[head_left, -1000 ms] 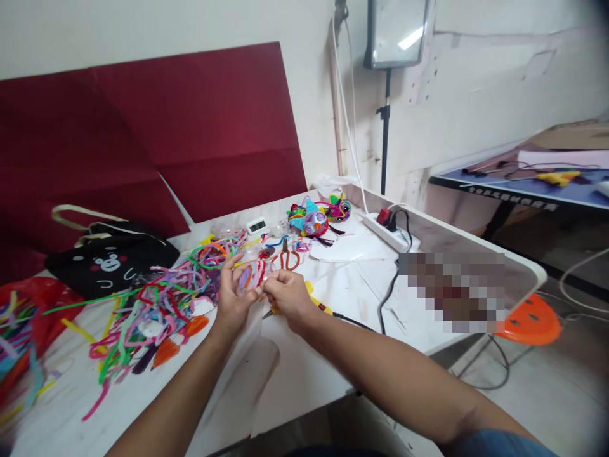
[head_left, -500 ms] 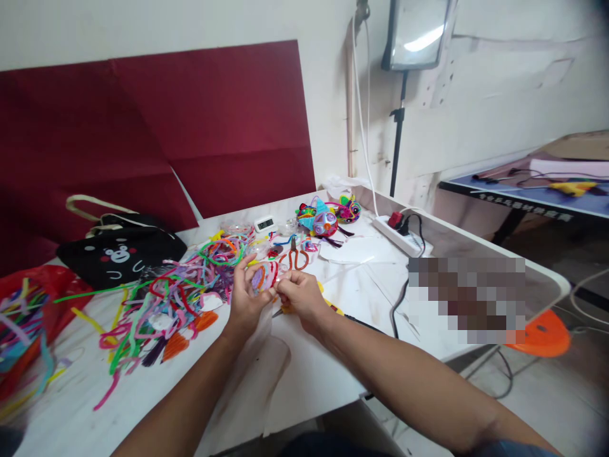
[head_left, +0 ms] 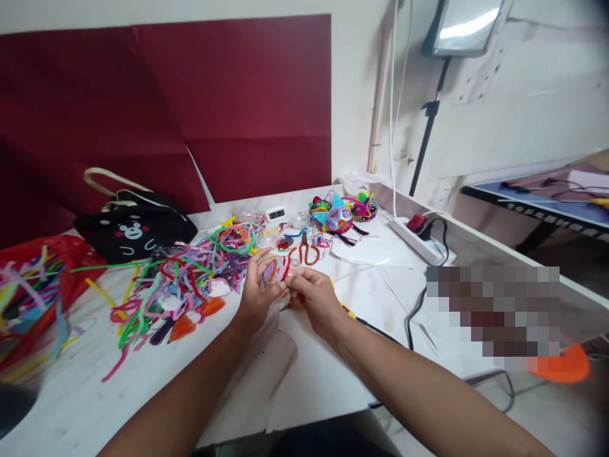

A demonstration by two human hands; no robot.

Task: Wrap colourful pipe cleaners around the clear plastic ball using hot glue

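My left hand [head_left: 257,293] is curled around a round clear ball decorated with coiled pipe cleaners [head_left: 272,271] in purple, orange, pink and red. At the ball's right side, my right hand [head_left: 311,291] has thumb and fingers pinched together. What lies between those fingertips is too small to make out. Just behind the hands are orange-handled scissors [head_left: 310,254]. A yellow and black corded tool [head_left: 349,311] lies partly hidden under my right hand. Left of my left hand spreads a pile of loose pipe cleaners [head_left: 190,279].
Two colourful pipe-cleaner figures [head_left: 339,219] stand at the back, near a small white digital display [head_left: 275,215]. A black bag [head_left: 136,225] and a red plastic bag [head_left: 76,273] are at left. To the right is a white power strip [head_left: 416,241] with cables.
The camera view has turned, so the scene sits farther right in places and the wall panel higher. Both hands keep nearly the same hold on the ball.
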